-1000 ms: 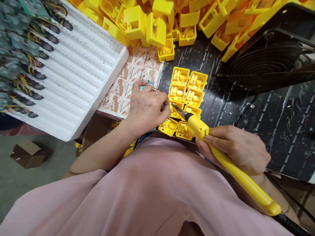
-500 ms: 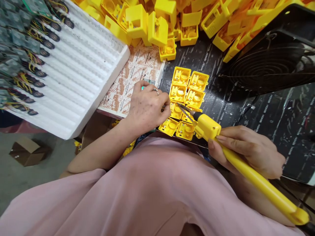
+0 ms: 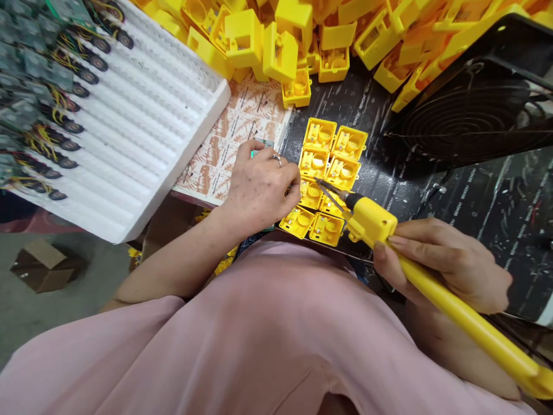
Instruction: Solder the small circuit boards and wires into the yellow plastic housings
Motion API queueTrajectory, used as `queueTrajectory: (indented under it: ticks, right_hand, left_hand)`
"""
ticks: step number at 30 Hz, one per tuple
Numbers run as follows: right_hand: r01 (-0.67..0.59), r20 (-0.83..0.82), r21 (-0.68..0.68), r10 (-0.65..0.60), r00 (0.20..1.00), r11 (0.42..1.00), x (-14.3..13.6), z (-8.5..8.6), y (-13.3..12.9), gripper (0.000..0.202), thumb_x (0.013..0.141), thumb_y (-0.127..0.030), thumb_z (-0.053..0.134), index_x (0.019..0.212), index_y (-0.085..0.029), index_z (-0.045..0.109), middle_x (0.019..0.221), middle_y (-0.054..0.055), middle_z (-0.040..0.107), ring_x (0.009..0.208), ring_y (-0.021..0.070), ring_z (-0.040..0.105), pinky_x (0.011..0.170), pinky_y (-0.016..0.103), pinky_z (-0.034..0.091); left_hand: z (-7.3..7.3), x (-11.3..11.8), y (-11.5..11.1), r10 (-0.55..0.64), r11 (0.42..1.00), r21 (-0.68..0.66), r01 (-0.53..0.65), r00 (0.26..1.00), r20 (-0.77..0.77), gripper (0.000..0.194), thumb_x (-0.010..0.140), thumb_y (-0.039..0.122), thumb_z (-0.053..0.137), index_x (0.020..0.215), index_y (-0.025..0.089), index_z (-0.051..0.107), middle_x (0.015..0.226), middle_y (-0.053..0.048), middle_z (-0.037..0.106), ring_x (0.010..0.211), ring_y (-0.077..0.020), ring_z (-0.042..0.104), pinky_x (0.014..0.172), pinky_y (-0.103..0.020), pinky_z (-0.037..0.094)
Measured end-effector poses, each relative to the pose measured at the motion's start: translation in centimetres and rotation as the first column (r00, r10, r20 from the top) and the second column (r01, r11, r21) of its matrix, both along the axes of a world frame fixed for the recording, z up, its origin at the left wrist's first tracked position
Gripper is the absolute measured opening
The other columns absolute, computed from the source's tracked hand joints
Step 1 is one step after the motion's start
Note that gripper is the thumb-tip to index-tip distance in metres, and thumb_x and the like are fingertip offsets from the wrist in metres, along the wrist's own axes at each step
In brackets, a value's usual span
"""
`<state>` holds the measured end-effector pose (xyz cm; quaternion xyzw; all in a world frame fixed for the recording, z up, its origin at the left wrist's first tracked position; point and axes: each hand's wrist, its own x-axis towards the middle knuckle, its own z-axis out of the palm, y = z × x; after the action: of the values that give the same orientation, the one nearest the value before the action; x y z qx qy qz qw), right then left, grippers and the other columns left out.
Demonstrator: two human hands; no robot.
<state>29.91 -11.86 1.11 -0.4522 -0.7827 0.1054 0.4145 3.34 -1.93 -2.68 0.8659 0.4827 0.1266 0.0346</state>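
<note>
My right hand [image 3: 449, 262] is wrapped around the long yellow handle of a soldering iron [image 3: 375, 219], its dark tip and a thin metal tube pointing left over the small yellow casings. These open casings [image 3: 314, 162] lie in two columns, with perforated round seats and small metal pieces inside. Beside the left column, my left hand [image 3: 263, 184] has its fingers curled together, a ring on one of them. Its fingertips are turned away, so whatever they pinch is hidden. A bit of green circuit board [image 3: 263, 145] shows just behind this hand.
A white foam tray [image 3: 173, 115] at left carries circuit boards with wired round speakers [image 3: 69, 144]. Yellow casings [image 3: 244, 37] are heaped along the back. A black fan [image 3: 470, 109] stands at right on the black bench surface [image 3: 488, 202]. A cardboard box [image 3: 45, 265] sits on the floor.
The soldering iron and my right hand have shifted slightly right, its tip drawing back a little from the left column of casings. My left hand stays almost in place.
</note>
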Motion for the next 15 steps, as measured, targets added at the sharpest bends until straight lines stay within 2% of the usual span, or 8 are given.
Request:
queueTrajectory:
  ticks: [3, 6, 11, 13, 15]
  right_hand:
    - [0.026, -0.004, -0.037, -0.026, 1.0, 0.999, 0.0, -0.3, -0.2, 0.031, 0.096, -0.007, 0.084, 0.106, -0.032, 0.07, 0.085, -0.003, 0.08, 0.066, 0.0188, 0.076, 0.051, 0.033, 0.063]
    - [0.026, -0.033, -0.013, -0.027, 0.999, 1.0, -0.1, -0.6, -0.4, 0.03, 0.096, -0.007, 0.085, 0.106, -0.031, 0.071, 0.084, -0.002, 0.08, 0.067, 0.0188, 0.076, 0.051, 0.033, 0.063]
    - [0.059, -0.04, -0.021, -0.06, 0.997, 0.998, 0.0, -1.0, -0.5, 0.029, 0.095, -0.008, 0.087, 0.105, -0.032, 0.073, 0.086, -0.003, 0.081, 0.066, 0.0193, 0.076, 0.051, 0.035, 0.063]
    - [0.057, -0.069, -0.007, -0.057, 0.996, 0.998, 0.2, -1.5, -0.6, 0.032, 0.094, -0.008, 0.087, 0.109, -0.033, 0.076, 0.085, -0.003, 0.082, 0.065, 0.0194, 0.076, 0.051, 0.034, 0.064]
    - [0.073, -0.099, -0.029, -0.076, 0.992, 0.997, 0.6, -2.4, -0.9, 0.039, 0.093, -0.01, 0.088, 0.122, -0.034, 0.078, 0.09, -0.004, 0.084, 0.068, 0.0195, 0.079, 0.055, 0.033, 0.065]
  left_hand:
    - [0.3, 0.0, 0.0, -0.009, 1.0, -0.017, 0.009, 1.0, -0.012, 0.029, 0.099, 0.024, 0.055, 0.082, 0.024, 0.079, 0.073, -0.005, 0.071, 0.094, -0.0312, 0.073, 0.111, -0.063, 0.056]
    - [0.5, 0.0, 0.1, -0.018, 1.0, -0.012, 0.018, 1.0, -0.019, 0.03, 0.099, 0.024, 0.055, 0.081, 0.023, 0.079, 0.073, -0.005, 0.071, 0.094, -0.0309, 0.074, 0.108, -0.062, 0.057]
    - [0.2, 0.1, 0.0, -0.018, 1.0, -0.023, 0.018, 1.0, -0.013, 0.028, 0.099, 0.023, 0.057, 0.083, 0.024, 0.08, 0.074, -0.005, 0.072, 0.095, -0.0309, 0.074, 0.11, -0.062, 0.057]
    - [0.3, 0.2, -0.1, -0.016, 0.999, -0.04, 0.016, 1.0, -0.011, 0.029, 0.1, 0.023, 0.056, 0.085, 0.024, 0.081, 0.076, -0.005, 0.074, 0.097, -0.0315, 0.075, 0.112, -0.063, 0.056]
    - [0.8, 0.0, -0.2, -0.033, 0.997, -0.067, 0.034, 0.999, 0.021, 0.03, 0.103, 0.027, 0.057, 0.088, 0.024, 0.082, 0.083, -0.006, 0.078, 0.101, -0.0317, 0.076, 0.113, -0.062, 0.056]
